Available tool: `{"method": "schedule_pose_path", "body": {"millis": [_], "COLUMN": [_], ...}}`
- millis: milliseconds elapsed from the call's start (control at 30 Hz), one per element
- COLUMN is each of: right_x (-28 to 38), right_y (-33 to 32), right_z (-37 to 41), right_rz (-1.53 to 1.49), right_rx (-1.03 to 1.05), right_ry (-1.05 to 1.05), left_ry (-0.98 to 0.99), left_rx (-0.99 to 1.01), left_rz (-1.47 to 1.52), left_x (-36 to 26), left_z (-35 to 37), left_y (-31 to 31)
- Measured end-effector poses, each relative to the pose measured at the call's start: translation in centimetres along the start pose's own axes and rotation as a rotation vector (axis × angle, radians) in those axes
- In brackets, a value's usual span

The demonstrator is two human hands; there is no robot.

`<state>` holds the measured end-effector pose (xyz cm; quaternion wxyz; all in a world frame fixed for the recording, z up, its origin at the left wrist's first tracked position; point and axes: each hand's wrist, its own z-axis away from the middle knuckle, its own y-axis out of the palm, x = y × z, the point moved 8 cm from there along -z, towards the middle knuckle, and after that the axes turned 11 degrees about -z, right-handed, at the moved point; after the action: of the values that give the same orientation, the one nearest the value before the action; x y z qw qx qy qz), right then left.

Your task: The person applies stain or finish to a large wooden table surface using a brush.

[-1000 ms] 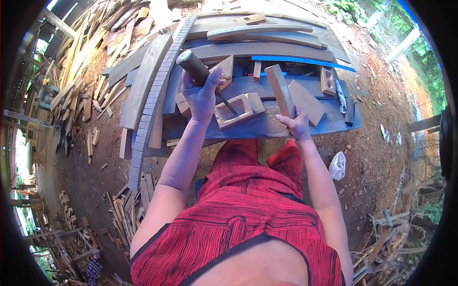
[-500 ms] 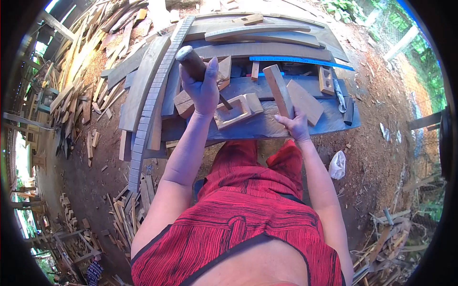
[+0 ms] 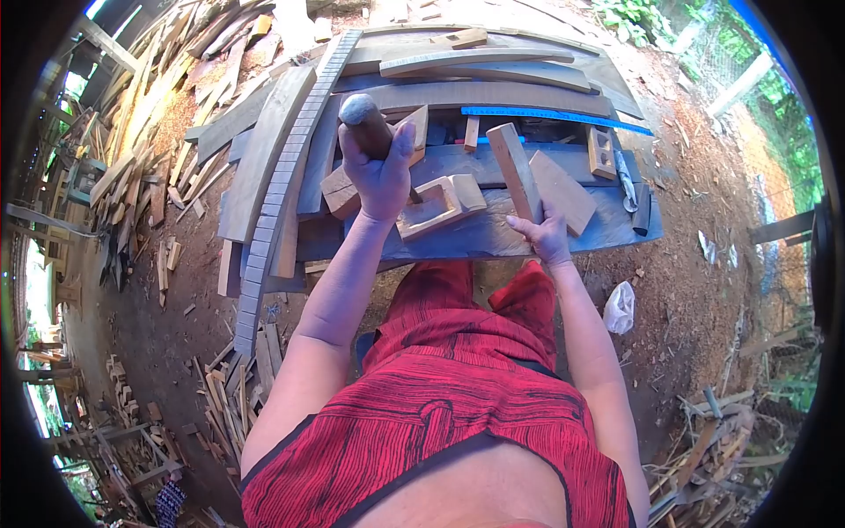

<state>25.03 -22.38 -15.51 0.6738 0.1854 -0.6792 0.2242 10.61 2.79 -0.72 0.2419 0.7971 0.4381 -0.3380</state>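
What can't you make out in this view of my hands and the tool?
All in the head view:
- Much of the tool's blade: behind the left hand.
- Its tip in the hollowed block: too small.
- The wooden bar's near end: covered by the right hand.
- Blue ruler's markings: too small.

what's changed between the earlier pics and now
The left hand has shifted slightly right, and the chisel it holds looks steeper, its blade now further left in the hollow of the wooden block. Nothing was taken hold of or let go. The right hand still grips the upper mallet-like wooden bar; the block and the blue ruler stayed put.
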Motion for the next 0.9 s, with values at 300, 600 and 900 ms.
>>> {"method": "schedule_pose_path", "body": {"millis": [300,600,900], "right_x": [5.1,31.2,34.6], "right_y": [0.6,10.1,13.9], "right_z": [-0.8,-1.2,-3.7], "right_rz": [0.016,0.014,0.691], "right_rx": [0.046,0.250,0.345], "right_ry": [0.088,-0.537,-0.329], "left_ry": [-0.068,-0.181,-0.173], "left_rx": [0.005,0.060,0.048], "left_rz": [-0.011,-0.056,-0.063], "left_x": [1.0,1.8,1.1], "left_z": [-0.7,-0.7,-0.9], "left_y": [-0.1,0.9,0.9]}}
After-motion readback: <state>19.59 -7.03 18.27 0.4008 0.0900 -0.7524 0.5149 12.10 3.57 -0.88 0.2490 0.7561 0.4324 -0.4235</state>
